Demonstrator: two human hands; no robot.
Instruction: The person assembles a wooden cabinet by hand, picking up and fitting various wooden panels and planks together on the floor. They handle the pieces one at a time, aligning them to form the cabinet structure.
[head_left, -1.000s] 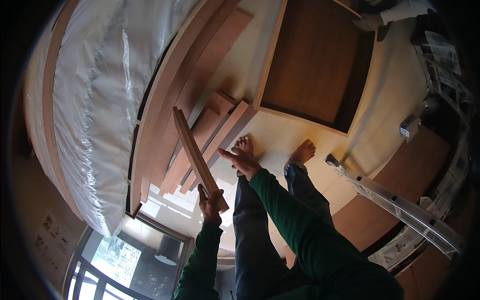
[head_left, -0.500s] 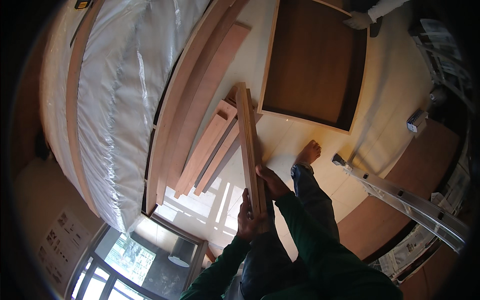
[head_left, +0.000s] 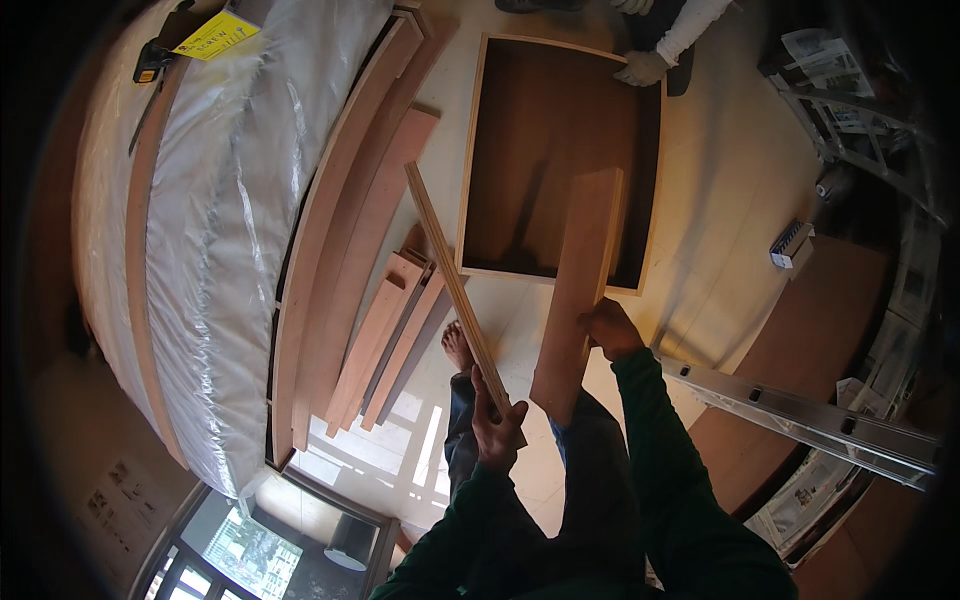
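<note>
My left hand (head_left: 495, 425) is wrapped round the near end of a long wooden board (head_left: 448, 262), which shows its thin layered edge and leans away to the left. In my right hand (head_left: 613, 328) is a wider reddish-brown plank (head_left: 577, 275), gripped by its right edge. Its far end overlaps a shallow open wooden box (head_left: 500, 130) with a dark brown inside and a pale rim. The two boards stand apart, spread like a V. At the box's far right corner another person's gloved hand (head_left: 642, 68) touches the rim.
Several wood strips (head_left: 375, 350) lie on the floor at left, beside long planks (head_left: 330, 250) and a plastic-wrapped bulk (head_left: 215, 250) carrying a tape measure (head_left: 150, 65). To the right are an aluminium ladder (head_left: 790, 405) and a small box (head_left: 791, 245). My bare foot (head_left: 457, 347) stands between strips and board.
The boards, held together before, are now separated, one in each hand. The right-hand plank has swung right over the box. My left foot has come forward, and the view has shifted.
</note>
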